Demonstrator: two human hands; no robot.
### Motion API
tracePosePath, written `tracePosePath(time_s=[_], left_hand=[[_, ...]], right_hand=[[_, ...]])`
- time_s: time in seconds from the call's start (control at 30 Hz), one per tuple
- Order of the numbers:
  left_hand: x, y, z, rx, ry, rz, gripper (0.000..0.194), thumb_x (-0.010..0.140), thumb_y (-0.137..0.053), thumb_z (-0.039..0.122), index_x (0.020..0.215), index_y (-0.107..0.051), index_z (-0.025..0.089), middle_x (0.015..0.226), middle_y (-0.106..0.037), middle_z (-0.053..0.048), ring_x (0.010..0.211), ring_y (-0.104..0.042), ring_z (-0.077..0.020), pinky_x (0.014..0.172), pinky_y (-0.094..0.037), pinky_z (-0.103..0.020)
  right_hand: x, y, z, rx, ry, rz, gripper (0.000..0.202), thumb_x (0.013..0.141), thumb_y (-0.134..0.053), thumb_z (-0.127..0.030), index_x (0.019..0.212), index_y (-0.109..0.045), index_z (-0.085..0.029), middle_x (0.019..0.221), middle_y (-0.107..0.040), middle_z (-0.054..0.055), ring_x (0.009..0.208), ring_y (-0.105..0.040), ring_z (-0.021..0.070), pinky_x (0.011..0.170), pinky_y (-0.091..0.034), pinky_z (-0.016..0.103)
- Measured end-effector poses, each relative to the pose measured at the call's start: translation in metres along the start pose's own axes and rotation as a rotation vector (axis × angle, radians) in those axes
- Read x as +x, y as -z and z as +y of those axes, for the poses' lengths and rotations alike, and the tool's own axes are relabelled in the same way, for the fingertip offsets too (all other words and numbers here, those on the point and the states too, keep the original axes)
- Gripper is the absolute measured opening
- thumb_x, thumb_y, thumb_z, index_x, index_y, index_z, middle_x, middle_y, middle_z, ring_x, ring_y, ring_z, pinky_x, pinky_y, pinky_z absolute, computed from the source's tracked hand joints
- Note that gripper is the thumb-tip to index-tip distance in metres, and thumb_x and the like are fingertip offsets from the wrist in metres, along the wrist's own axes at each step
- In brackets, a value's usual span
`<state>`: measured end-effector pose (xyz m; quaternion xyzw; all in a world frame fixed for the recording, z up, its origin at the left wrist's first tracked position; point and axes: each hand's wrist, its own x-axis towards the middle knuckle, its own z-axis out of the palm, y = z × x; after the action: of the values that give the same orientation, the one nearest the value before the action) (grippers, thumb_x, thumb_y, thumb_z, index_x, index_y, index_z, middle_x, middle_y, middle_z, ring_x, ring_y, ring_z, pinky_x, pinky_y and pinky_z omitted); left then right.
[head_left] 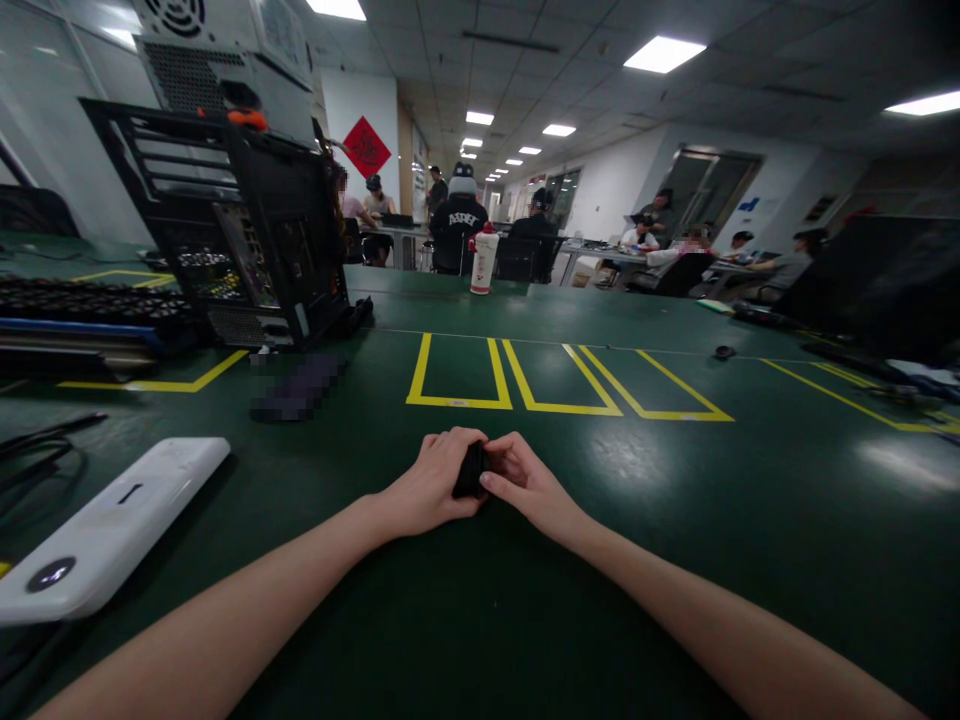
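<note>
A small black block-like object (470, 471) is between my two hands, low over the green table (570, 620); its exact kind does not show. My left hand (431, 485) wraps round it from the left, with the thumb along its near side. From the right, my right hand (529, 485) closes in with curled fingers, its thumb at the object's right edge. What the right fingertips grip is partly hidden. Beyond the hands, yellow tape outlines (459, 403) mark three bays on the tabletop.
At left stand an open black computer case (277, 230), a white device (127, 520) and a dark blurred item (300, 388). A white and red cup (484, 262) is at the far edge. A small black ring-like piece (724, 352) lies right. People sit at tables behind.
</note>
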<state>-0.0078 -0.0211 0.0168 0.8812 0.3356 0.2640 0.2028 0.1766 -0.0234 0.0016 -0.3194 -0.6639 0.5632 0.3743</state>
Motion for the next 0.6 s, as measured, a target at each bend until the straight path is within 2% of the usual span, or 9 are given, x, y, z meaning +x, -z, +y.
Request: tracePosePath(time_s=[0.13, 0.27, 0.43, 0.6], left_hand=[[-0.0002, 0.0000, -0.0001, 0.010, 0.003, -0.016, 0.049, 0.074, -0.059, 0.020, 0.116, -0.033, 0.022, 0.108, -0.046, -0.006, 0.100, -0.047, -0.0221, 0.089, -0.034, -0.039], [0.0001, -0.0046, -0.0043, 0.024, 0.007, 0.023, 0.054, 0.070, -0.063, 0.018, 0.115, -0.033, 0.022, 0.107, -0.047, -0.006, 0.099, -0.047, -0.0227, 0.088, -0.034, -0.039], [0.0005, -0.0016, -0.0017, 0.032, -0.003, 0.003, 0.050, 0.074, -0.060, 0.021, 0.116, -0.033, 0.022, 0.108, -0.047, -0.007, 0.099, -0.048, -0.0235, 0.087, -0.035, -0.040], [0.0001, 0.0010, 0.0007, 0.026, 0.004, -0.004, 0.051, 0.074, -0.060, 0.022, 0.117, -0.033, 0.022, 0.109, -0.047, -0.007, 0.100, -0.047, -0.0238, 0.087, -0.036, -0.040]], right_hand=[[-0.0006, 0.0003, -0.0004, 0.003, 0.003, 0.000, 0.022, 0.078, -0.058, -0.020, 0.096, -0.046, -0.022, 0.102, -0.052, 0.002, 0.099, -0.055, 0.0170, 0.087, -0.045, 0.038], [-0.0007, 0.0014, 0.0031, 0.006, 0.015, 0.011, 0.029, 0.074, -0.063, -0.018, 0.097, -0.046, -0.023, 0.104, -0.051, 0.002, 0.101, -0.054, 0.0178, 0.088, -0.044, 0.038], [0.0003, 0.0009, 0.0048, 0.034, -0.001, 0.032, 0.022, 0.077, -0.059, -0.022, 0.095, -0.047, -0.023, 0.097, -0.053, 0.001, 0.095, -0.057, 0.0169, 0.082, -0.048, 0.036], [-0.0003, 0.0006, 0.0009, -0.018, -0.065, 0.061, 0.028, 0.077, -0.059, -0.023, 0.101, -0.045, -0.022, 0.107, -0.052, 0.004, 0.103, -0.053, 0.0189, 0.088, -0.046, 0.038]])
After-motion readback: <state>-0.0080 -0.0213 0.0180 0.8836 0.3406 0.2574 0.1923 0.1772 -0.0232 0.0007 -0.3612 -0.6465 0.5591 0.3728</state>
